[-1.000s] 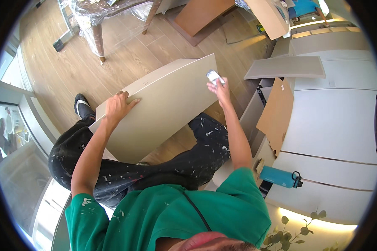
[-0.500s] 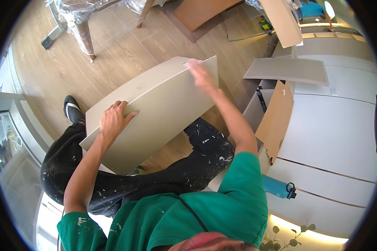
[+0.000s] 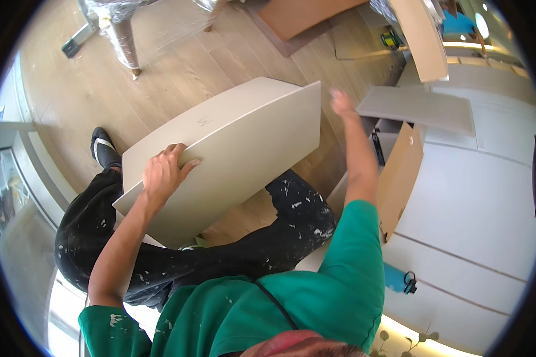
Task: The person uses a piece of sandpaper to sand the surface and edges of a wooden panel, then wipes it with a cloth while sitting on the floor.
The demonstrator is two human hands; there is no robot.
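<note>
A large beige panel [image 3: 253, 146] stands tilted between my legs. Past its upper edge a second beige board surface [image 3: 178, 122] spreads out, with a small scribbled mark on it. My left hand [image 3: 164, 172] grips the panel's upper edge near its left end, thumb on the near face and fingers over the top. Off the panel's right corner, my right hand [image 3: 342, 103] hangs in the air, apart from the board. Motion smears its fingers, so what they hold, if anything, cannot be made out.
At right are white cabinets [image 3: 470, 196] with a loose grey panel [image 3: 417, 107], a cardboard piece [image 3: 404, 178] and a blue bottle [image 3: 398, 278]. Plastic-wrapped furniture legs [image 3: 124, 41] stand at the far left. A green tape measure [image 3: 390, 40] lies beyond, near brown boards [image 3: 304, 21].
My right hand has left the panel's upper right edge and swung right, into the air. My left hand keeps its hold on the panel, and the view has shifted slightly.
</note>
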